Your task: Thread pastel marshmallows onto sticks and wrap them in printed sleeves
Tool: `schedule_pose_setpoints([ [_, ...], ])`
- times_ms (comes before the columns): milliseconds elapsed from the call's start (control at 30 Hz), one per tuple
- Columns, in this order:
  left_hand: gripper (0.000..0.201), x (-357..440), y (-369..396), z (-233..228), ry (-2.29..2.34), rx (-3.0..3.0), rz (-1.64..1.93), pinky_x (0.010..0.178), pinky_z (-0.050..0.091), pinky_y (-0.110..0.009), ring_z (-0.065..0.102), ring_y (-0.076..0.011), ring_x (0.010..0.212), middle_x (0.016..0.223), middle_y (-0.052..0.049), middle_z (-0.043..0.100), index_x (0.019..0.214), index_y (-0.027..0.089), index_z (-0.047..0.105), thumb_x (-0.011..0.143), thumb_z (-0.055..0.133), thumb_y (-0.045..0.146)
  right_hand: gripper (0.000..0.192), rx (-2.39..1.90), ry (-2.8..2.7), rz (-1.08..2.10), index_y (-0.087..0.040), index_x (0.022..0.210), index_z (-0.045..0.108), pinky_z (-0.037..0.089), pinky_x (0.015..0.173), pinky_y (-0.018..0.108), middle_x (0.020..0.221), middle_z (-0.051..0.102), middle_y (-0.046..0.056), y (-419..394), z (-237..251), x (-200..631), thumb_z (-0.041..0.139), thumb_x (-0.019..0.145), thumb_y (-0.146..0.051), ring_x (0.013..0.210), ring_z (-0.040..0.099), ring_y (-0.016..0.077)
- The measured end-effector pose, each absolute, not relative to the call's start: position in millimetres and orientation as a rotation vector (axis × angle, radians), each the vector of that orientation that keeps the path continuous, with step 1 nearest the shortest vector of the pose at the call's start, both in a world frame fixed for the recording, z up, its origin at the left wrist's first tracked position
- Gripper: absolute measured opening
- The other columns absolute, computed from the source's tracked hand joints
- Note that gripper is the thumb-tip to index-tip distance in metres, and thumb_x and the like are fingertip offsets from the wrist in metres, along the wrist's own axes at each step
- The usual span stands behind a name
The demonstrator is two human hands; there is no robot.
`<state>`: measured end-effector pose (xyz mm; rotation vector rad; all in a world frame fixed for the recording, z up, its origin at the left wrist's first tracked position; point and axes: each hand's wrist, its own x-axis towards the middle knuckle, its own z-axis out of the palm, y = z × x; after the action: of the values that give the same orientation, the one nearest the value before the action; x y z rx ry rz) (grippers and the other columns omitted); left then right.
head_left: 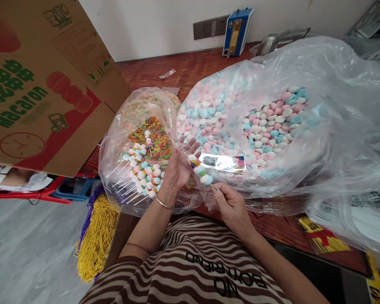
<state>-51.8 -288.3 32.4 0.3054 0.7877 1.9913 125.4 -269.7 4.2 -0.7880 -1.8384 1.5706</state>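
My right hand [231, 207] pinches the lower end of a thin white stick carrying a candy skewer [201, 169] of pastel pieces. My left hand [178, 165] is raised at the skewer's top end, fingers curled around its tip. Just left of it lies a pile of finished candy skewers [142, 173] inside a clear plastic bag [114, 143], on top of colourful ring candies [153, 135]. Behind the hands, a big clear bag [319, 84] holds pink, blue and white marshmallow candies [272, 122].
A brown carton printed "Macaron" [44, 84] leans at the left. Yellow and purple bead strings [96, 236] hang off the wooden table's [164, 71] edge. A blue device [237, 31] stands by the wall sockets. Printed packets [326, 236] lie at the right.
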Motion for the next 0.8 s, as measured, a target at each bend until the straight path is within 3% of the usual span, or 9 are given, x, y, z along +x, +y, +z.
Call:
schedule_pose_setpoints([
  [67, 0.059, -58.6, -288.8, 35.5, 0.805, 0.359, 2.028, 0.098, 0.055, -0.034, 0.07, -0.0192, 0.11, 0.117, -0.004, 0.073, 0.126, 0.027, 0.065, 0.073, 0.088, 0.04, 0.031, -0.76, -1.851, 1.576, -0.021, 0.073, 0.056, 0.036, 0.052, 0.023, 0.059, 0.047, -0.005, -269.8, 3.9, 125.2, 0.05, 0.101, -0.034, 0.054, 0.043, 0.0111],
  [200, 0.07, -55.8, -288.2, 39.6, 0.922, 0.315, 1.987, 0.076, 0.057, -0.024, 0.068, -0.01, 0.069, 0.076, 0.005, 0.068, 0.134, 0.027, 0.061, 0.07, 0.091, 0.026, 0.021, -0.724, -1.987, 1.243, -0.019, 0.085, 0.064, 0.04, 0.054, 0.022, 0.063, 0.059, -0.004, -271.7, -1.1, 123.8, 0.052, 0.1, -0.027, 0.055, 0.052, 0.0112],
  [333, 0.052, -45.2, -285.9, 41.2, 0.896, 0.116, 1.958, 0.066, 0.055, -0.02, 0.062, -0.0065, 0.058, 0.067, 0.006, 0.062, 0.128, 0.022, 0.064, 0.081, 0.083, 0.031, 0.014, -0.598, -2.146, 0.509, -0.015, 0.098, 0.067, 0.041, 0.059, 0.026, 0.071, 0.071, 0.003, -270.8, -9.0, 126.6, 0.054, 0.1, -0.021, 0.057, 0.059, 0.0137],
  [433, 0.033, -35.2, -283.6, 41.1, 0.876, 0.046, 1.942, 0.065, 0.055, -0.019, 0.059, -0.0053, 0.056, 0.066, 0.006, 0.06, 0.115, 0.019, 0.067, 0.087, 0.077, 0.032, 0.019, -0.587, -2.207, 0.323, -0.014, 0.103, 0.069, 0.039, 0.06, 0.029, 0.072, 0.073, 0.006, -271.8, -11.1, 129.4, 0.051, 0.102, -0.021, 0.057, 0.058, 0.0151],
  [500, 0.027, -27.6, -282.2, 39.3, 0.869, 0.064, 1.983, 0.064, 0.054, -0.019, 0.058, -0.0053, 0.056, 0.065, 0.006, 0.058, 0.109, 0.018, 0.068, 0.089, 0.075, 0.035, 0.024, -0.652, -2.213, 0.527, -0.015, 0.102, 0.069, 0.039, 0.06, 0.029, 0.073, 0.072, 0.007, -275.1, -9.8, 129.9, 0.047, 0.103, -0.025, 0.059, 0.058, 0.0157],
  [567, 0.028, -20.5, -281.4, 36.1, 0.878, 0.105, 2.02, 0.064, 0.054, -0.02, 0.057, -0.0059, 0.056, 0.065, 0.006, 0.057, 0.106, 0.018, 0.069, 0.089, 0.074, 0.039, 0.029, -0.748, -2.129, 0.944, -0.018, 0.095, 0.069, 0.038, 0.057, 0.028, 0.068, 0.066, 0.004, -279.8, -6.9, 128.7, 0.046, 0.103, -0.033, 0.057, 0.054, 0.0152],
  [700, 0.03, -12.1, -282.4, 30.3, 0.893, 0.113, 1.961, 0.065, 0.054, -0.021, 0.054, -0.0065, 0.055, 0.067, 0.005, 0.055, 0.103, 0.019, 0.068, 0.089, 0.073, 0.045, 0.036, -0.818, -1.474, 2.008, -0.02, 0.083, 0.063, 0.025, 0.045, 0.024, 0.05, 0.038, -0.008, -286.3, 0.9, 122.4, 0.051, 0.1, -0.05, 0.043, 0.03, 0.0099],
  [800, 0.027, -10.8, -283.0, 29.9, 0.825, 0.04, 1.88, 0.064, 0.053, -0.021, 0.052, -0.0069, 0.055, 0.065, 0.006, 0.051, 0.094, 0.02, 0.065, 0.089, 0.071, 0.046, 0.035, -0.745, -1.08, 2.366, -0.019, 0.085, 0.062, 0.018, 0.043, 0.023, 0.051, 0.025, -0.012, -285.9, 4.3, 119.4, 0.057, 0.096, -0.052, 0.041, 0.015, 0.0067],
])
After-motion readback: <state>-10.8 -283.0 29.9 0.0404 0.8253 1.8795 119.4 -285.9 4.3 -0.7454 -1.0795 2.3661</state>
